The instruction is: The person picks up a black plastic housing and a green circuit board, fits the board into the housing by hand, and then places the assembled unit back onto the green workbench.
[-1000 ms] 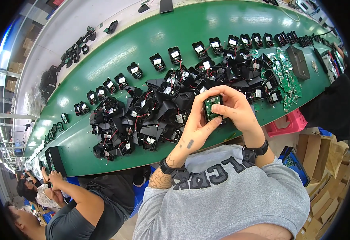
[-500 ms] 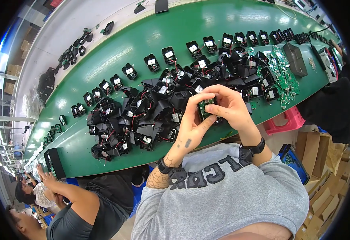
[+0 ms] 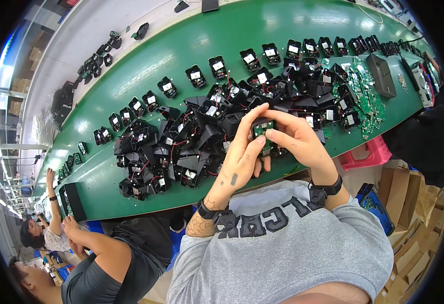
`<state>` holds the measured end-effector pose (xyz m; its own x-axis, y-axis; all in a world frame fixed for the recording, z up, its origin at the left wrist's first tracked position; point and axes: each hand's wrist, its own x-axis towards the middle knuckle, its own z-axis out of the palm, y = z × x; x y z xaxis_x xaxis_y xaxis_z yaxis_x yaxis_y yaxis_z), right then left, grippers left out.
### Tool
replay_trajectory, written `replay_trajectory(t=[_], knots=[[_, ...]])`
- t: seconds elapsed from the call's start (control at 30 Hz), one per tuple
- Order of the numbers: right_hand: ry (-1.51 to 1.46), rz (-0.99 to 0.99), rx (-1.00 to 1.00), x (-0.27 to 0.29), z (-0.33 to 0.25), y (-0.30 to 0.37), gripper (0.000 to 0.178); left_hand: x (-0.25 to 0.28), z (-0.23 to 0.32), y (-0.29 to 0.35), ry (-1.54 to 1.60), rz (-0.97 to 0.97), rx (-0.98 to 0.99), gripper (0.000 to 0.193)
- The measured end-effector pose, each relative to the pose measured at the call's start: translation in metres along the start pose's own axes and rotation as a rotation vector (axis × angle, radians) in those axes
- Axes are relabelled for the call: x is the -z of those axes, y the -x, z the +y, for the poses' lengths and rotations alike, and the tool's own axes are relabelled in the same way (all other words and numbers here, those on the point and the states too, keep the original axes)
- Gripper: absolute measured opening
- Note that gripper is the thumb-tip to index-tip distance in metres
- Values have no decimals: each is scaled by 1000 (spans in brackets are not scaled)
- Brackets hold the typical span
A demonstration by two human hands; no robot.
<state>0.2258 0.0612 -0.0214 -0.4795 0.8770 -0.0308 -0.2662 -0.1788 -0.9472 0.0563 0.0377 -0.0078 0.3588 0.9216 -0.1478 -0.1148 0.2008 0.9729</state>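
Close to the table's near edge, both my hands wrap round a black plastic housing with a green circuit board [image 3: 262, 128] set in its open face. My left hand [image 3: 243, 147] grips its left side, thumb bent up against the board's lower part. From the right, my right hand [image 3: 299, 143] closes round it with the thumb tip on the board. Much of the housing is hidden by my fingers. Just beyond my hands lies a heap of black housings [image 3: 211, 133] with red wires and white parts.
Single housings [image 3: 195, 77] stand in a curved row along the green table [image 3: 130, 81]. Loose circuit boards [image 3: 365, 99] are piled at the right, beside a dark bin [image 3: 381, 76]. A pink stool [image 3: 366, 154] and cardboard boxes [image 3: 409, 228] stand right. A co-worker [image 3: 100, 258] sits left.
My left thumb has moved up onto the circuit board, beside the right thumb. The housing stays between both hands. At the left, a co-worker's hand has drawn back from the dark box.
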Motion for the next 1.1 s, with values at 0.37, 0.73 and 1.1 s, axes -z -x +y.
replay_trajectory(t=[0.37, 0.73, 1.1], knots=[[155, 73, -45, -5, -13, 4, 40, -1, 3, 1, -57, 113, -6, 46], [36, 49, -43, 4, 9, -12, 40, 7, -5, -8, 14, 129, 5, 43], [471, 916, 311, 158, -35, 63, 32, 234, 41, 60, -268, 899, -308, 20]])
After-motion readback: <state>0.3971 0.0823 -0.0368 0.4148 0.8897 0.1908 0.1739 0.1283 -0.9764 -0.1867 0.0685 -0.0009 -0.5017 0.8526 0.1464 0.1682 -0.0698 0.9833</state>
